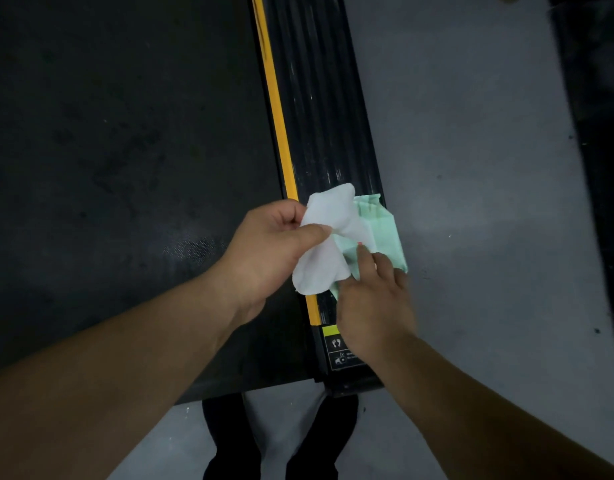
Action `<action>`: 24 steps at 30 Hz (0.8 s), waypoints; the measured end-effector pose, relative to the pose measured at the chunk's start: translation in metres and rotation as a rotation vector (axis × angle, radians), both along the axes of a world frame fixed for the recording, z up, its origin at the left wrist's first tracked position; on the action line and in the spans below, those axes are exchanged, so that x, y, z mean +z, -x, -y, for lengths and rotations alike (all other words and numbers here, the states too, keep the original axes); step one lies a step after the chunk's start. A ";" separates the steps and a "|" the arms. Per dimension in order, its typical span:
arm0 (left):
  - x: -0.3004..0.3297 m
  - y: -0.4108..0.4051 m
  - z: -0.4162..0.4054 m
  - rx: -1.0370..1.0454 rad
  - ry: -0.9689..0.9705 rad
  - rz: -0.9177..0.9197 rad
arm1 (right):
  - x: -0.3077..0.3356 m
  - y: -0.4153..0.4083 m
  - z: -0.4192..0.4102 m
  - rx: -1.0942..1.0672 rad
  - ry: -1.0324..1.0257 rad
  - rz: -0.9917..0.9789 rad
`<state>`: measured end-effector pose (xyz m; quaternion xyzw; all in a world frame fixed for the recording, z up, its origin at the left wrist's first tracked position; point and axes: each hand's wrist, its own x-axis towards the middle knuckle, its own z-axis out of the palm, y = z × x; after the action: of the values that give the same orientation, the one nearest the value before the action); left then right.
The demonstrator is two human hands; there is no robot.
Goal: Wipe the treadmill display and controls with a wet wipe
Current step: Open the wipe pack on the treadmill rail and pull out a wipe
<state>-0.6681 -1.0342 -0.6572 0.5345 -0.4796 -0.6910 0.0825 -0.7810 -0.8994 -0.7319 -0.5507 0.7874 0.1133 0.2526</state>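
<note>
White and crumpled, a soft damp-looking wet wipe point(328, 237) is pinched between the thumb and curled fingers of the left hand point(267, 251), which closes on its middle so that one end sticks up past the knuckles and the other hangs down below the palm. Just beside it, to the right, lies a pale green plastic wipe packet point(385, 233), flat on the ridged black side rail of the treadmill point(319, 109). The wipe overlaps the packet's left part, and whether it is fully free of the packet cannot be told. The right hand point(374, 306) rests on the packet's near end, fingers spread and pressing down on it, not wrapped around anything; a small red mark shows on the packet by the fingertip.

A narrow yellow strip point(277, 109) runs along the rail's inner edge, dividing it from the wide dark running belt point(125, 150) on the left. Near the rail's end, below the right hand, are a yellow-green label and white printed symbols point(336, 342), partly covered by the wrist. The grey smooth floor point(471, 150) spreads to the right of the rail and in front of the treadmill's end, where the person's dark trouser legs point(222, 438) stand. The treadmill's display and controls are out of view.
</note>
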 end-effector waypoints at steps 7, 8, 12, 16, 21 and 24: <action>0.014 -0.001 -0.002 0.044 -0.141 -0.052 | 0.046 0.017 0.029 -0.995 0.249 0.716; 0.017 -0.001 -0.001 0.037 -0.166 -0.061 | 0.058 0.022 0.032 -1.208 0.278 0.945; 0.029 0.003 -0.001 -0.025 -0.251 -0.095 | 0.086 0.036 0.026 -1.280 0.202 1.800; 0.042 0.006 0.002 -0.112 -0.288 -0.126 | 0.096 0.046 0.026 -1.245 0.267 1.905; 0.060 0.010 0.004 -0.111 -0.341 -0.202 | 0.111 0.052 0.022 -1.176 0.420 1.552; 0.066 0.012 0.006 0.028 -0.366 -0.201 | 0.127 0.056 0.018 -1.189 0.560 1.312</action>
<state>-0.6802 -1.0399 -0.5915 0.4755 -0.3279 -0.8153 0.0411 -0.8366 -0.9172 -0.6053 -0.0514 0.6387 -0.5633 0.5218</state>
